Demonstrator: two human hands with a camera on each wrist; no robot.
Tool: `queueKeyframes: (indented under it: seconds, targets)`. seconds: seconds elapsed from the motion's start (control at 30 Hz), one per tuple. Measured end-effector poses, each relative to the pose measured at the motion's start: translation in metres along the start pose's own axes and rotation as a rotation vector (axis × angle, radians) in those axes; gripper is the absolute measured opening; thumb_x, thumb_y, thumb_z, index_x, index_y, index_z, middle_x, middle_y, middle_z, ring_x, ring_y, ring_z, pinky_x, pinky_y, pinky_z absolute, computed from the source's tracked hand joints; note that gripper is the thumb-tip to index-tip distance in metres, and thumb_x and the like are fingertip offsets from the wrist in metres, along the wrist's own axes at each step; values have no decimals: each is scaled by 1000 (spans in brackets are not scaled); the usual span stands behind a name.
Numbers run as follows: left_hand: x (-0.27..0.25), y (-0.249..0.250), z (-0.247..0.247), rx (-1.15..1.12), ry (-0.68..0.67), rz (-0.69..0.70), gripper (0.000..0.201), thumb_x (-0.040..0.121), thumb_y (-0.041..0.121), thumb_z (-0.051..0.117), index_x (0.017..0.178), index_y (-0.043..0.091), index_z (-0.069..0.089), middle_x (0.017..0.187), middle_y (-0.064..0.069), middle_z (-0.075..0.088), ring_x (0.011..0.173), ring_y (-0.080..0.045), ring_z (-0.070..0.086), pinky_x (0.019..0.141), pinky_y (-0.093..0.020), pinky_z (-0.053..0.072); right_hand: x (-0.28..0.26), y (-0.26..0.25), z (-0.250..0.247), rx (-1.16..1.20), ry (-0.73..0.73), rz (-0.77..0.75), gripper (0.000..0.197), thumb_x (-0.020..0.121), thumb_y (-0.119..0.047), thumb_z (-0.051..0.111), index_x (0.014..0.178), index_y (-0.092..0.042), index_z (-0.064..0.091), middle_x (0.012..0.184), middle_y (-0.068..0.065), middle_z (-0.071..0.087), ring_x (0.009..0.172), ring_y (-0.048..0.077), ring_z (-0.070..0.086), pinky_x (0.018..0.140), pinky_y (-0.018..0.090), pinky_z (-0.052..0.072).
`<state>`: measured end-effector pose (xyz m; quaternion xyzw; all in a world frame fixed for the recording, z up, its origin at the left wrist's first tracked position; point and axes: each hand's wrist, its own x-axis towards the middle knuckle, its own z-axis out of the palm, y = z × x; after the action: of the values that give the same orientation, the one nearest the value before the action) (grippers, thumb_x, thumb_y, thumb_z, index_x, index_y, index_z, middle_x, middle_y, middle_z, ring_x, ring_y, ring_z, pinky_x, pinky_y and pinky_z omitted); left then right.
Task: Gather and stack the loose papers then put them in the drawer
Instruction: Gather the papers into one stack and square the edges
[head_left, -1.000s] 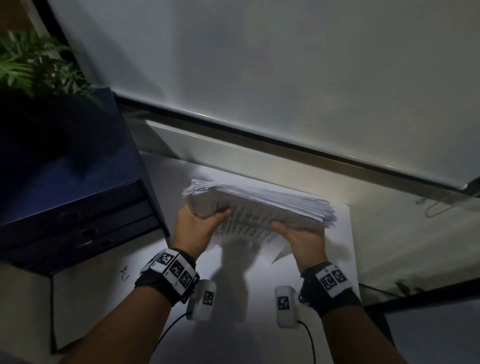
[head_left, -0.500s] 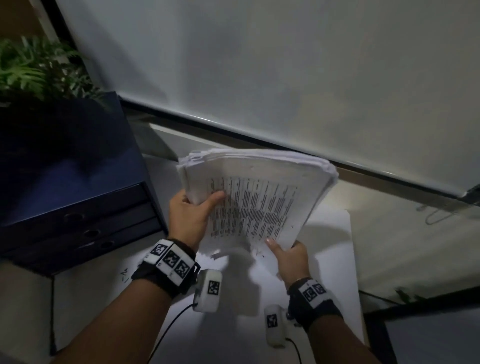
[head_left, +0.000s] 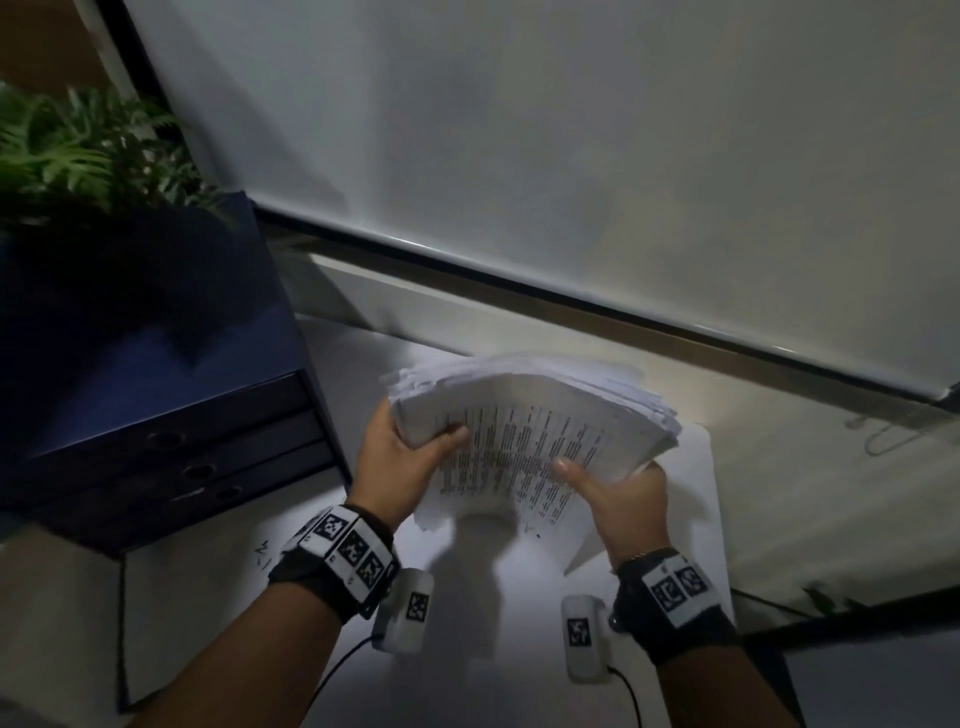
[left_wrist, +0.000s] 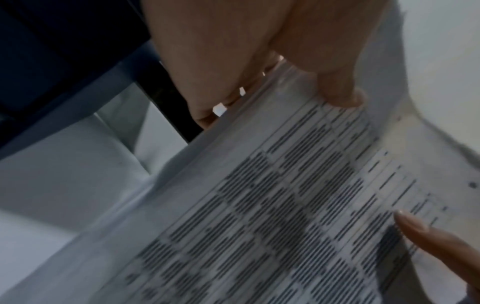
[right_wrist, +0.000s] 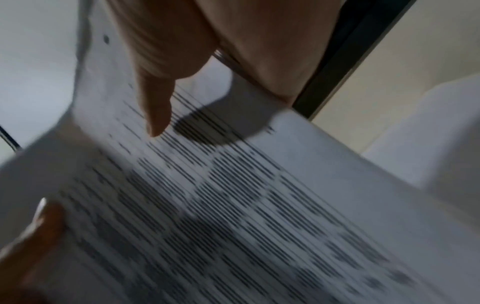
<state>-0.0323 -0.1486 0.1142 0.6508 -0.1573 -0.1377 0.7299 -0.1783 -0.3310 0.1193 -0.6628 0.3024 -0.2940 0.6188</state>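
Note:
I hold a thick stack of printed papers (head_left: 524, 415) tilted above the white desk, its uneven far edges fanned out. My left hand (head_left: 410, 447) grips the stack's left side, thumb on the printed top sheet, fingers hidden behind. My right hand (head_left: 613, 483) grips the lower right side, thumb on top. The left wrist view shows the printed sheet (left_wrist: 272, 216) under my left thumb (left_wrist: 337, 90). The right wrist view shows the same sheet (right_wrist: 233, 195) under my right thumb (right_wrist: 158, 115). The dark blue drawer unit (head_left: 171, 415) stands to the left, its drawers closed.
A large white sheet (head_left: 696, 519) lies on the desk below the stack. A green plant (head_left: 88, 156) rises behind the drawer unit. A white wall panel with a dark rail (head_left: 571, 296) runs behind the desk. A paper clip (head_left: 883, 434) lies at the right.
The stack was raised and tipped up half a second ago. It has now come back down toward the desk, and my right hand has shifted up along its right side.

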Motion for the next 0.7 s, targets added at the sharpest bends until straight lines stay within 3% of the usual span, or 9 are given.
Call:
queueKeyframes:
  seconds: [0.13, 0.23, 0.33, 0.43, 0.53, 0.63, 0.7]
  targets:
    - [5, 22, 6, -17, -48, 63, 44, 76, -1, 78, 117, 2, 61, 103, -2, 73, 93, -4, 71, 78, -15, 54, 10, -37, 1, 64, -7, -156, 35, 66, -2, 87, 94, -15, 72, 89, -1, 78, 84, 19, 76, 79, 36, 61]
    - [9, 29, 6, 12, -85, 70, 39, 69, 15, 82, 105, 12, 70, 98, 0, 77, 93, -11, 73, 83, -23, 57, 10, -54, 1, 112, -16, -194, 43, 61, -14, 88, 100, -9, 71, 90, 5, 77, 84, 19, 74, 79, 39, 62]
    - [14, 30, -1, -14, -87, 79, 57, 60, 15, 86, 111, -2, 67, 103, -8, 76, 96, -17, 73, 83, -25, 57, 14, -67, 0, 125, 95, -263, 40, 67, -24, 89, 103, -19, 71, 92, -8, 71, 84, 10, 67, 73, 25, 58]
    - [15, 29, -2, 0, -119, 85, 56, 58, 12, 88, 109, -1, 68, 99, -5, 77, 94, -14, 74, 82, -23, 57, 22, -73, 8, 102, 189, -322, 12, 80, -15, 80, 89, -18, 73, 75, -17, 71, 72, -3, 64, 70, 13, 50]
    - [15, 29, 0, 26, -134, 77, 43, 62, 5, 86, 102, 9, 71, 92, 9, 78, 89, -5, 73, 77, -16, 55, 25, -73, 11, 37, 270, -330, 18, 87, -11, 72, 80, -27, 72, 79, -10, 72, 78, 4, 66, 76, 23, 53]
    - [18, 27, 2, 72, -126, 74, 39, 68, 7, 84, 104, 14, 71, 93, 10, 77, 90, -5, 72, 79, -17, 55, 24, -67, 1, 161, 218, -253, 14, 84, -18, 73, 97, -21, 72, 86, -3, 75, 84, 17, 69, 81, 41, 58]
    - [20, 23, 7, 54, -88, 65, 33, 74, 6, 81, 102, 18, 72, 91, 8, 77, 89, -9, 72, 79, -21, 56, 17, -63, 0, 131, 115, -205, 39, 71, -25, 84, 107, -21, 69, 96, -7, 75, 91, 16, 71, 86, 42, 59]
